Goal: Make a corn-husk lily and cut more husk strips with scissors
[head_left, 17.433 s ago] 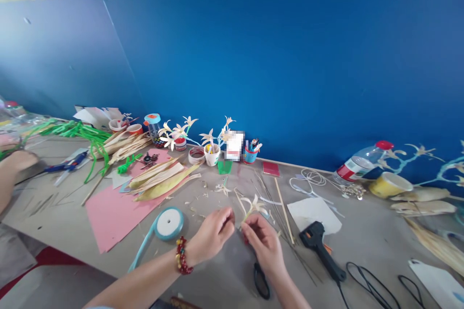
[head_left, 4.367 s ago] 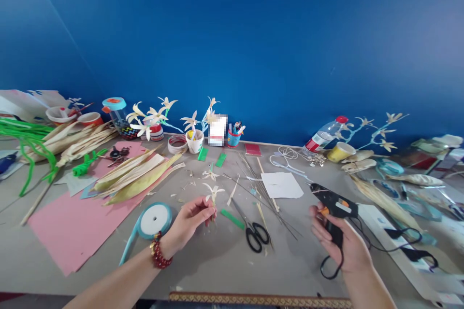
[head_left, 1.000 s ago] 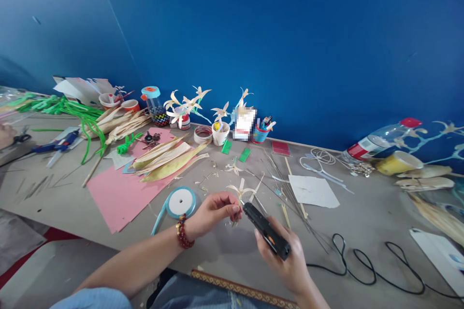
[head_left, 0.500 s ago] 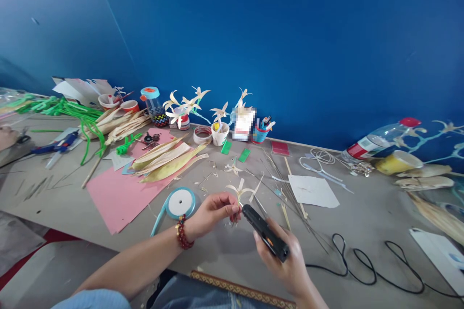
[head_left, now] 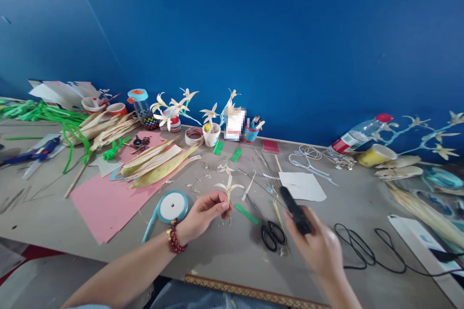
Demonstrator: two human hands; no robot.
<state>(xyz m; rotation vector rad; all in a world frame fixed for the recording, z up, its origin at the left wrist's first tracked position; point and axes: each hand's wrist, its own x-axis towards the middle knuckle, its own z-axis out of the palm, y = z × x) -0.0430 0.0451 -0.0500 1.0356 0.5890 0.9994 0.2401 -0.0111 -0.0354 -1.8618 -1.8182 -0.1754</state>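
Between the fingertips of my left hand (head_left: 212,207) is the stem of a small pale husk flower (head_left: 229,188), its petals spread above the fingers. My right hand (head_left: 315,241) is wrapped around a black glue gun (head_left: 295,210), apart from the flower and pointing up and away. Black-handled scissors (head_left: 272,235) lie on the table between my hands, beside a green strip (head_left: 247,214). Left of my left hand rests a spool of light-blue ribbon (head_left: 172,206). Another pale flower (head_left: 226,168) lies just beyond the held one.
Dried husks (head_left: 155,161) lie on pink paper (head_left: 97,203) at left. Made-up flowers, a white cup (head_left: 211,135) and a pen cup (head_left: 252,133) line the blue wall. A white paper (head_left: 302,186), a tilted bottle (head_left: 357,137) and a looped black cord (head_left: 380,251) are at right.
My right hand has drawn the glue gun away to the right from the flower, uncovering the scissors and green strip. My left hand still pinches the flower. The view has shifted slightly right.
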